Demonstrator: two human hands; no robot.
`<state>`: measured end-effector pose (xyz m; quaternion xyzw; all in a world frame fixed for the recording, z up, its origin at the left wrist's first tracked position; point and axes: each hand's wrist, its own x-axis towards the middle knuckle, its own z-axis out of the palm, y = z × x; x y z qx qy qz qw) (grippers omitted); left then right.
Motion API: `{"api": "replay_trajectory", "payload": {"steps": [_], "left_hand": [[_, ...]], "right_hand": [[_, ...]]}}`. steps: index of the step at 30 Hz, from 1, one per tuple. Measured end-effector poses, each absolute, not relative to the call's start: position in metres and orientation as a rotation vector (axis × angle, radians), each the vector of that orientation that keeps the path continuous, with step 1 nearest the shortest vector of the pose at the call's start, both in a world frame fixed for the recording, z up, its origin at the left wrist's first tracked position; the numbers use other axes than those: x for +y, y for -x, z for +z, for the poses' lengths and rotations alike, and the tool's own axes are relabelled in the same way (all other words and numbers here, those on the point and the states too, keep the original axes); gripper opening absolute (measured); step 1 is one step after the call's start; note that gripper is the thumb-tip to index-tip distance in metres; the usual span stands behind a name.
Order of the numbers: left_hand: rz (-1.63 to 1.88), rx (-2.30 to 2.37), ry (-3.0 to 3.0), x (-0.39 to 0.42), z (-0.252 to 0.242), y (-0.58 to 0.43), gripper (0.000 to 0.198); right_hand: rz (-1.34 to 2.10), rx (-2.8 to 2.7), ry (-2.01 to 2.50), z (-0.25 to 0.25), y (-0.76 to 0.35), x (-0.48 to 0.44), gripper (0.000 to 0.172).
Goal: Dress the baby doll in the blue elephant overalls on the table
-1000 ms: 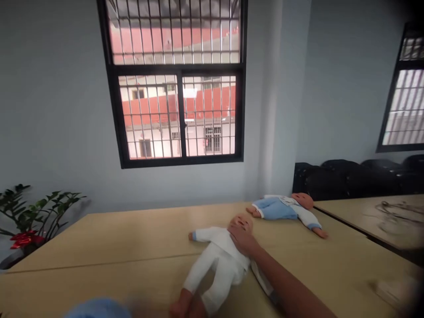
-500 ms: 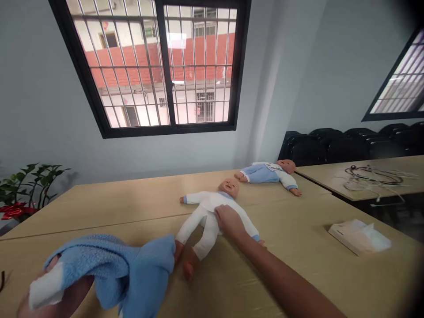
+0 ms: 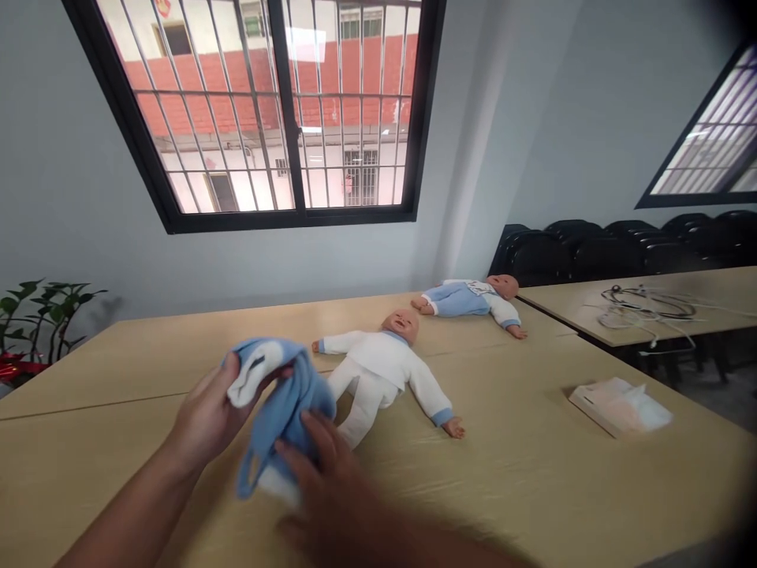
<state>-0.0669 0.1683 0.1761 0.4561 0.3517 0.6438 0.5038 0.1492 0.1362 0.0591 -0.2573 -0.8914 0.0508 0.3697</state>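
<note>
My left hand (image 3: 216, 410) is closed around a blue doll garment (image 3: 289, 414), fingers bunched near a white-trimmed opening in the soft cloth. The garment hangs gathered above the table, with a thin blue loop and a white part below. My right hand (image 3: 331, 481), blurred by motion, grips the lower folds from the right. Just beyond the cloth, a baby doll (image 3: 378, 367) lies on its back in a white suit with blue collar and cuffs, its feet hidden behind the garment and my right hand.
Farther back on the wooden table (image 3: 502, 473) lies a second doll (image 3: 473, 298) in blue and white. To the right are an open tissue pack (image 3: 618, 406) and another table with coiled cables (image 3: 647, 308). A potted plant (image 3: 50, 315) stands left; black chairs (image 3: 603, 256) line the back.
My left hand has lifted the blue garment up and to the right. My right hand has left the nearer doll's torso and come down-left onto the garment. The view has shifted slightly.
</note>
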Motion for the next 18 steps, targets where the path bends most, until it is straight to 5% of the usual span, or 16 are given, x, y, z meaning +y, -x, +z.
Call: {"api": "replay_trajectory", "payload": {"steps": [4,12,18], "left_hand": [[1.572,0.680,-1.105,0.216,0.204,0.035,0.047],[1.667,1.097,-1.445,0.258,0.196,0.058,0.056],[0.492,0.985,-1.917,0.217,0.130,0.079,0.050]], "right_hand": [[0.212,-2.242,0.844,0.109,-0.161,0.209,0.028],[0.068,-1.822,0.807,0.195,-0.245,0.262,0.031],[0.570,-2.504,0.944,0.132,-0.294,0.188,0.049]]}}
